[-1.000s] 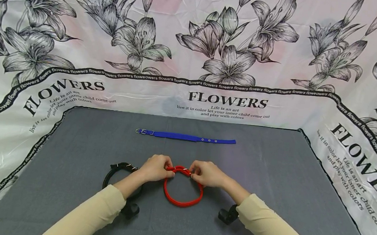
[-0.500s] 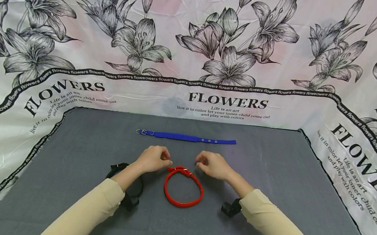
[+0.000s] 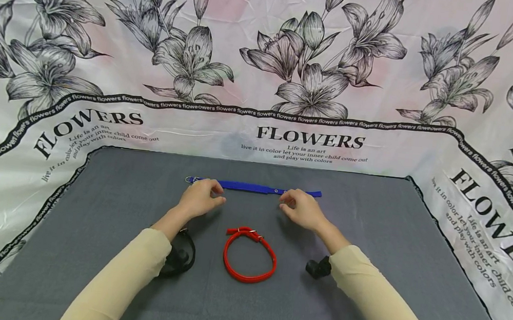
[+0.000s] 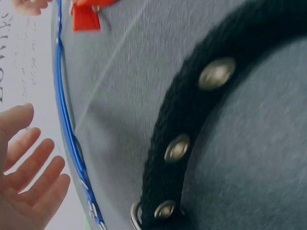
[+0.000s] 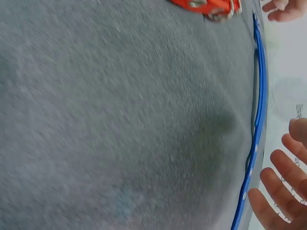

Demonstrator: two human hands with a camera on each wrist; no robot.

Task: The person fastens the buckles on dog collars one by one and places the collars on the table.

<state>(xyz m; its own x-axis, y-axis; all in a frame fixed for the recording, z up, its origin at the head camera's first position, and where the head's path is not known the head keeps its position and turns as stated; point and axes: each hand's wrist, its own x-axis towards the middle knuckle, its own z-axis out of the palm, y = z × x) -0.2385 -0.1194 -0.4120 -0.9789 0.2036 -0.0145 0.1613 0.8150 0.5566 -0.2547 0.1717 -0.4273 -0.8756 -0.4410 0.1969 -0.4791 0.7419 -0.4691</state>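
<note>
A blue collar (image 3: pixel 249 186) lies stretched out flat across the back of the table, its buckle at the left end and eyelets toward the right. My left hand (image 3: pixel 200 197) hovers by its buckle end, fingers loosely bent and holding nothing. Over its right part is my right hand (image 3: pixel 300 208), likewise with nothing in the fingers. In both wrist views the fingers (image 4: pixel 41 184) are spread and apart from the collar. A red collar (image 3: pixel 247 278), buckled into a ring, rests between the forearms. The black collar (image 4: pixel 168 139), also looped, is partly hidden by the left forearm.
Grey cloth (image 3: pixel 241 318) covers the table. Behind and at the sides hangs a white curtain (image 3: pixel 221 136) printed with flowers and lettering. A black wrist-worn device (image 3: pixel 319 267) shows below the right wrist.
Both hands have let go of the red collar's buckle and moved away from me and apart, up to the blue collar. The red ring stays where it was.
</note>
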